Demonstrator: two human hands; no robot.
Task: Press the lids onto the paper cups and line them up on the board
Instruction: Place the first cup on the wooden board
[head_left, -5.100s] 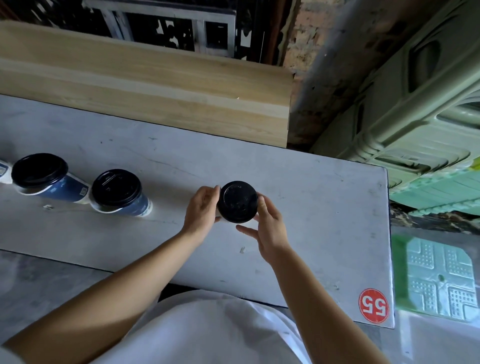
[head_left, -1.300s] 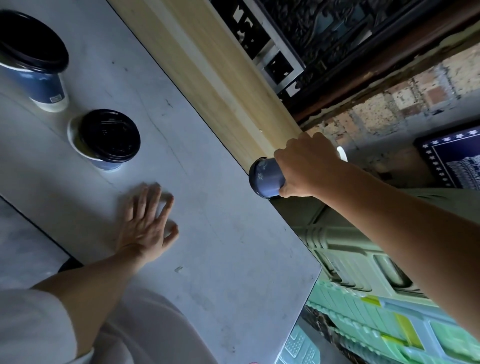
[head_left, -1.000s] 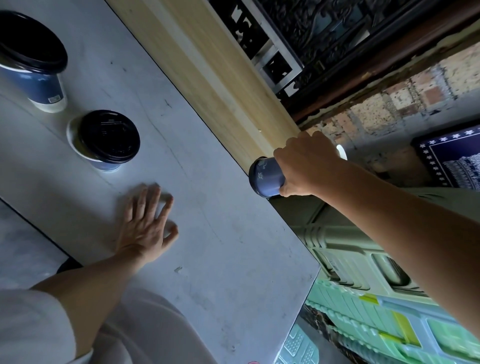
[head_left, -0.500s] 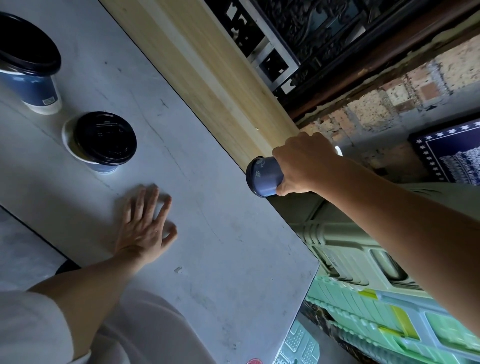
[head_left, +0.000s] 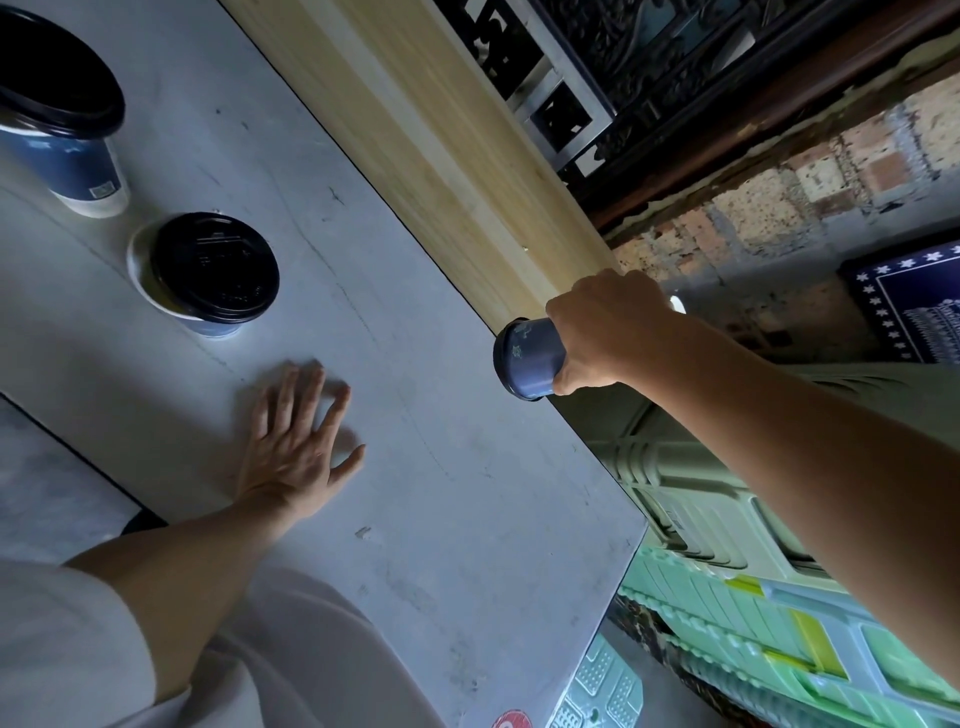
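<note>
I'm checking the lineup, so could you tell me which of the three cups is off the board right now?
The cup gripped in the right hand, held sideways at the board's far edge. The other two cups stand lidded on the board.

A grey board (head_left: 467, 545) is lying mostly bare through its middle and near end. Two lidded cups (head_left: 208, 275) (head_left: 57, 119) are standing at its far left. A left hand (head_left: 298, 447) is pressing flat near them. A wooden plank (head_left: 441, 145) is bordering the far edge. Green crates (head_left: 727, 545) are crowding the right side.
</note>
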